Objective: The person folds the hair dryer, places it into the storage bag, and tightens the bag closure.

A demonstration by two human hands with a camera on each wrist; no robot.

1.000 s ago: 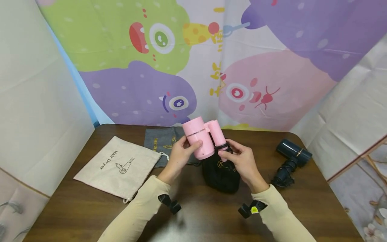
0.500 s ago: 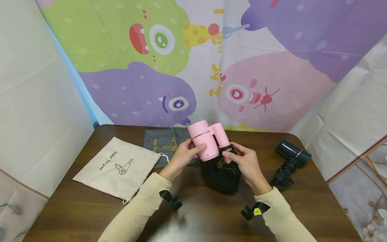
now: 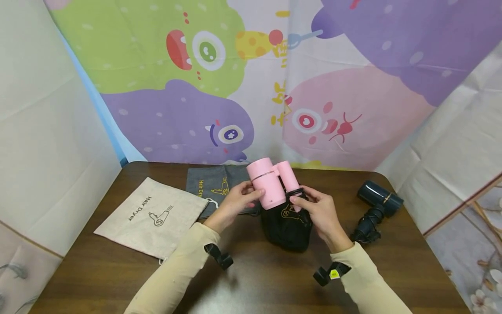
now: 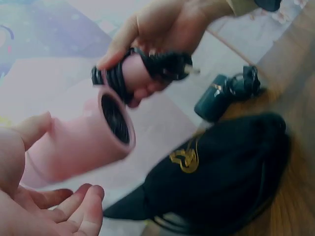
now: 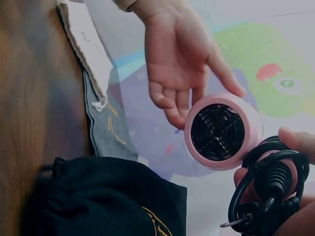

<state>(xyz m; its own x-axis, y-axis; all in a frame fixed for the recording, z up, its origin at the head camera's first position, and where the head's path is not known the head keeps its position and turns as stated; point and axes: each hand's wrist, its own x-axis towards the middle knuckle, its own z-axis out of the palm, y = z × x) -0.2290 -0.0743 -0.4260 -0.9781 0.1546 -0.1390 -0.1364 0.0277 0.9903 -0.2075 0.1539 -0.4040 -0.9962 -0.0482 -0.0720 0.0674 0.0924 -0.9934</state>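
Pink hair dryer (image 3: pixel 270 187), handle (image 3: pixel 288 174) partly behind right hand (image 3: pixel 320 210)

Makeshift curtained-off indoor space, cartoon-monster backdrop (image 3: pixel 176 122) behind, pale sheets (image 3: pixel 51 131) either side, wood-grain table (image 3: pixel 270 279)

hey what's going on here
A person's left hand holds a pink hair dryer by its barrel, and the right hand grips its handle, wrapped in black cord. A black pouch bulges on the table below. A beige drawstring bag and a gray bag lie to the left, a dark blue hair dryer to the right.
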